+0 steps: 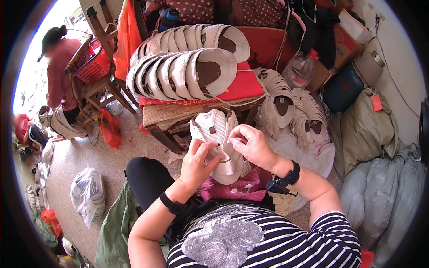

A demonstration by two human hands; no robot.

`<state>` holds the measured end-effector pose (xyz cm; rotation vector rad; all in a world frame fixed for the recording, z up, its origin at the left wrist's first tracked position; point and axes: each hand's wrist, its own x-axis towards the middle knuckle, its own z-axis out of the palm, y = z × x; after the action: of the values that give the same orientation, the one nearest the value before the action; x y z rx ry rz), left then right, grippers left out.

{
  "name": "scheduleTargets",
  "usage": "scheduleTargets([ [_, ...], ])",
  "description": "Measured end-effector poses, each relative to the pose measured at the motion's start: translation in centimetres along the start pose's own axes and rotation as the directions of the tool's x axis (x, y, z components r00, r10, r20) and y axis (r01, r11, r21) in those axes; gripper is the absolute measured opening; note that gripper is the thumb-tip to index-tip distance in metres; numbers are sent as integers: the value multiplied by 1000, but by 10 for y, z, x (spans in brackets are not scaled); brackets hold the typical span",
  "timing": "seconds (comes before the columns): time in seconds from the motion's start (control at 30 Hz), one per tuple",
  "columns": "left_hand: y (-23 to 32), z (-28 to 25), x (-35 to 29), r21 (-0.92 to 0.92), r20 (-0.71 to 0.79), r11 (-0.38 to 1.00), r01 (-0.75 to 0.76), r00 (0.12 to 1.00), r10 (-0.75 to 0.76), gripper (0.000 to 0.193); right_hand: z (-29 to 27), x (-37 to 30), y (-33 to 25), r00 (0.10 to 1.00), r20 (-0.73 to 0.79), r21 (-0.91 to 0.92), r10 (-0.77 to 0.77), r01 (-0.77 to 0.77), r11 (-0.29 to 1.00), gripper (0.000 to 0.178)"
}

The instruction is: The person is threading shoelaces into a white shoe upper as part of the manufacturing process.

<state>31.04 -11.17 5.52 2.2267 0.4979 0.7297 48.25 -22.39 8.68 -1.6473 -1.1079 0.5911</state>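
A pale shoe upper (pixel 211 126) lies over my lap, its mesh tongue part pointing away from me. My left hand (pixel 196 163) grips its left side, with thumb and index finger bent in over the throat. On the opposite edge my right hand (pixel 254 145) is closed in a pinch. What sits between those fingertips is too small to make out. Under the toe end is a pink striped cloth (pixel 243 183). Just beyond the hands, two rows of nested shoe uppers, a near row (pixel 183 76) and a far row (pixel 190 39), rest on a red sheet (pixel 246 85).
A wooden bench (pixel 196 117) carries the rows. More nested uppers (pixel 275 96) lean at its right, near a plastic bottle (pixel 301 69) and filled sacks (pixel 384 192). Left are a bagged bundle (pixel 89 196), a chair with a red basket (pixel 93 66), and another person (pixel 62 76).
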Motion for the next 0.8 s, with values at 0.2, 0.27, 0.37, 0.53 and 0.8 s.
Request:
scheduleTargets([
  [0.2, -4, 1, 0, -5, -2, 1000, -22, 1000, 22, 36, 0, -1, 3, 986, 40, -331, -164, 168, 929, 9],
  [0.27, -4, 0, -1, -11, 4, 1000, -10, 1000, 10, 36, -2, 0, -8, 990, 57, -313, -127, 139, 940, 9],
  [0.37, -2, 1, 0, -20, 5, 1000, -15, 1000, 15, 35, 4, 1, 3, 995, 65, -147, -79, 88, 985, 9],
  [0.53, -3, 1, -2, -14, 0, 1000, -18, 1000, 18, 34, 16, 4, 12, 995, 21, 27, -93, 93, 995, 10],
  [0.8, -8, 1, -3, -90, 20, 996, -13, 1000, 14, 37, 14, 4, 13, 995, 55, 17, -81, 81, 997, 11],
])
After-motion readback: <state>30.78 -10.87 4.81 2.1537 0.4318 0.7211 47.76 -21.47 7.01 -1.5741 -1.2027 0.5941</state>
